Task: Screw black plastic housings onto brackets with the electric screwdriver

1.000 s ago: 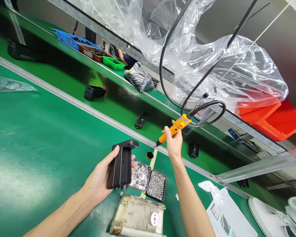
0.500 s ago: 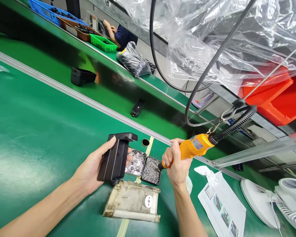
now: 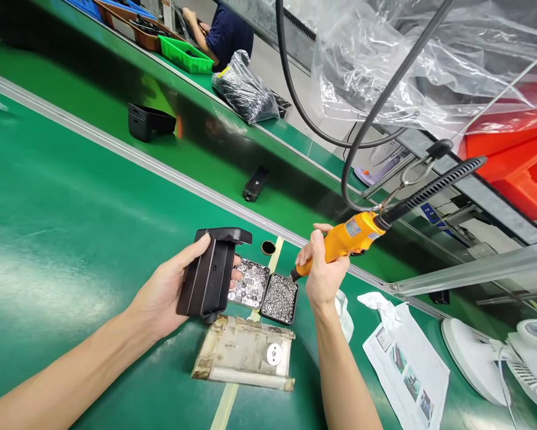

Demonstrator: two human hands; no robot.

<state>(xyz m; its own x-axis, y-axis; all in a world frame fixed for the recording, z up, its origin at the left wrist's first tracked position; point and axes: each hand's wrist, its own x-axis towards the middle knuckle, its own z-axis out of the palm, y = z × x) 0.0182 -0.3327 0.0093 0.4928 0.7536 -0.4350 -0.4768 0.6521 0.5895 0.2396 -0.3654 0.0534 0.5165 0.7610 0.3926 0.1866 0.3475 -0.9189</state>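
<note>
My left hand (image 3: 172, 286) grips a black plastic housing (image 3: 208, 275), tilted, thumb on its near side and fingertips showing beyond it. In my right hand (image 3: 324, 269) is an orange electric screwdriver (image 3: 349, 239), hung from a metal hook, its tip at the upper right edge of a square tray of small screws (image 3: 281, 298). Beside that stands a tray of silver washer-like pieces (image 3: 250, 283), partly hidden by the housing and my fingers. A worn, taped block (image 3: 241, 352) lies nearer to me, bearing a round white disc (image 3: 274, 354).
Beyond a metal rail (image 3: 129, 161) lie a black housing (image 3: 149, 122) and a smaller black part (image 3: 255, 183). Right are an instruction sheet (image 3: 407, 370) and a white fan (image 3: 474, 358). A cable (image 3: 384, 110) hangs overhead. Another person (image 3: 230, 36) sits behind the green bin (image 3: 185, 55).
The screwdriver's tip has moved from over the screws up to the tray's upper right edge. My left hand still holds the housing. The whole view has shifted slightly.
</note>
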